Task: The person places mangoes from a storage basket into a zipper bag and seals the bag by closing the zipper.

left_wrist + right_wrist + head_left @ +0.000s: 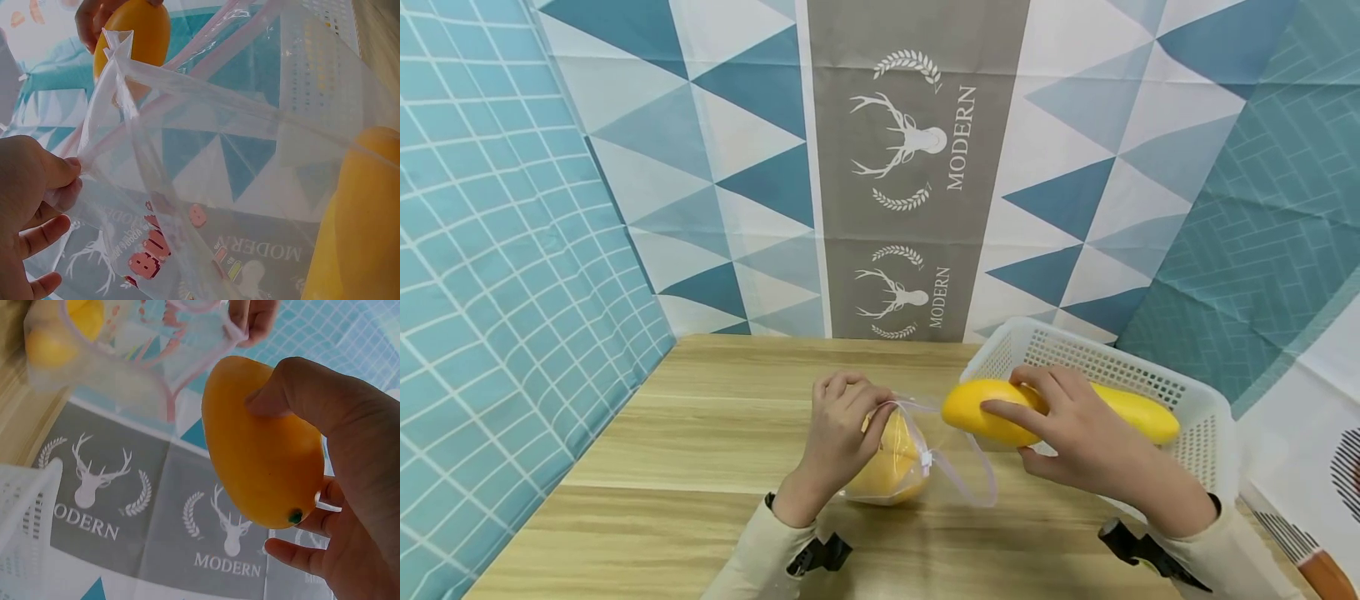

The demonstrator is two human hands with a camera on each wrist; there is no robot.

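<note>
My left hand (844, 425) pinches the rim of a clear zip bag (985, 471) with a pinkish seal and a white slider. In the left wrist view, thumb and forefinger grip the edge of the bag (100, 140), the other fingers spread apart. The mouth of the bag gapes to the right. Yellow-orange fruit (887, 458) lies inside it; two rounded pieces show in the right wrist view. My right hand (1082, 437) holds a yellow-orange mango (985, 410) close beside the bag's mouth. Thumb and fingers clasp the mango (262, 450), whose green stem spot faces the wrist camera.
A white perforated basket (1217, 400) stands right of the bag, partly under my right arm. Inside it lies a long yellow fruit (1138, 415), half hidden by the hand. Patterned cloth (917, 167) hangs behind the wooden table (700, 450).
</note>
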